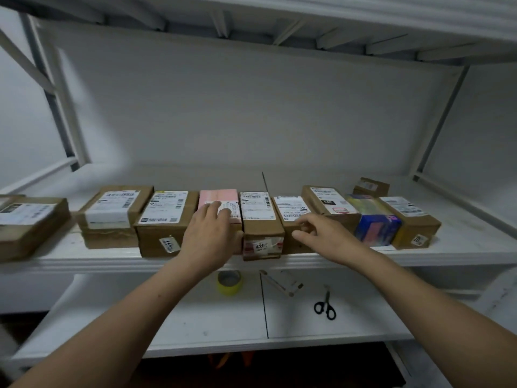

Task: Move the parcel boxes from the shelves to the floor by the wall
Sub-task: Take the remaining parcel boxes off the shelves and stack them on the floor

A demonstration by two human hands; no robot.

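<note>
We counted 10 parcel boxes (165,217) shelved, apparently none moved; left hand (209,236) lay flat on the pink box (218,196), right hand (321,236): grip unclear

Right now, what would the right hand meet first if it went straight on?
Probably the brown box just ahead of the right hand, second right of the pink box; depth is unclear.

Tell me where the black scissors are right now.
In the head view, the black scissors lie flat on the lower shelf, right of centre, to the right of the yellow tape roll and below the row of parcel boxes.
</note>
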